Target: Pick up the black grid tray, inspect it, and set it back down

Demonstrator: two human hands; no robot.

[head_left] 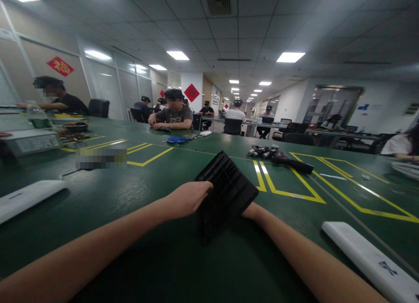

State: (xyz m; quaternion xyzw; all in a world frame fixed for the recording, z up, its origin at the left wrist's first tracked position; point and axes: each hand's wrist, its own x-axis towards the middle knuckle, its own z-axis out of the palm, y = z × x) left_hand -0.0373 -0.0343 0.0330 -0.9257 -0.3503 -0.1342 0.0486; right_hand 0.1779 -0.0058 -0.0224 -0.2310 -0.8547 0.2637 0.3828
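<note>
A black plastic piece [234, 187] with ribs across its face is held up tilted over the green table, in the middle of the view. It looks like a box or tray with an angled lower panel; its exact kind I cannot make out. My left hand [193, 199] is closed on its left edge, thumb and fingers pinched against the plastic. My right hand [251, 210] reaches behind the piece at its lower right. Its fingers are hidden there, so its grip does not show.
White slabs [369, 255] [29, 198] lie at right and left on the green table [157, 259]. Yellow tape outlines [294, 193] mark it. A heap of black and silver parts [271, 154] and a blue cloth-like item [177, 140] lie farther back. A person [175, 113] sits opposite.
</note>
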